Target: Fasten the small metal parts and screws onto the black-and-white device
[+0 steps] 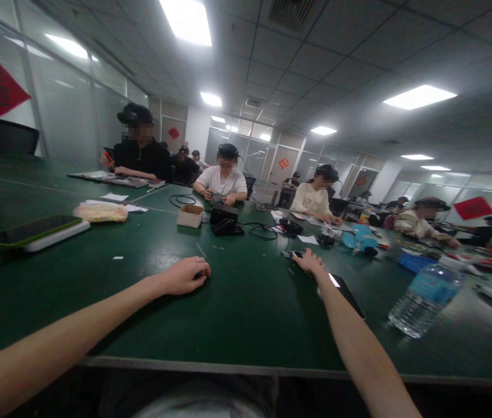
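A small grey-and-black object [287, 254] lies on the green tabletop [246, 325], at the fingertips of the right hand [312, 264]. It looks hard and light, probably smooth-cased and a little slippery, and if it is electronic, it would be hurt by a drop. Its low sides seem the best place for thumb and fingers; whether it is one piece or two is too blurred to tell.

It sits just ahead of and partly beneath this grip, whose fingers are bent down over its near end; whether they are closed on it, I cannot tell. A dark flat phone [347, 295] lies beside the right forearm, with a water bottle [424, 299] farther right. The left hand [188, 274] rests well apart, fingers loosely curled, nothing visible in it, though its underside is hidden.
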Motion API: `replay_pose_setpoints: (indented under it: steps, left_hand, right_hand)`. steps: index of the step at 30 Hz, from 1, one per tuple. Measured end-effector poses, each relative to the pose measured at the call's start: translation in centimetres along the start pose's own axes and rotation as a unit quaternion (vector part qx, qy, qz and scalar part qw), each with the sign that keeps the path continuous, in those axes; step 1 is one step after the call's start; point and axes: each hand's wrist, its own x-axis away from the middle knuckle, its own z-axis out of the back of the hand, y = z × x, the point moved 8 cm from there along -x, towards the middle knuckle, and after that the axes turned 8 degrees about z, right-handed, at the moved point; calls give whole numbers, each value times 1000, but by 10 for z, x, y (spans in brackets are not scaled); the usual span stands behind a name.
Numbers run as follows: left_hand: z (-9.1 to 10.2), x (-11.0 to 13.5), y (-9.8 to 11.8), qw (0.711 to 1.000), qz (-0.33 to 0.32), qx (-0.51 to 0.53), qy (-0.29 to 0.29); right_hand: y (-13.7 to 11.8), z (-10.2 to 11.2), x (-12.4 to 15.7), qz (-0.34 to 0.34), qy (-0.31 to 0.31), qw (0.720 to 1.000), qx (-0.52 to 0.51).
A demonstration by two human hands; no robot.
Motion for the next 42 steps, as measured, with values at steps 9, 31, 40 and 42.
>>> replay_pose_setpoints:
  steps: [9,31,40,42]
  left_hand:
    - [1,1,0,1000,14,0,-8]
    - [0,1,0,1000,19,0,-9]
    - [0,0,-1,999,30,-1,-22]
    - [0,0,0,999,31,0,-24]
  right_hand:
    - [0,0,1,4,-5,1000,-2]
    - [4,-5,-11,7,-4,1000,-10]
    - [9,1,-14,9,-1,1000,-20]
    - [11,0,-15,8,2,1000,-24]
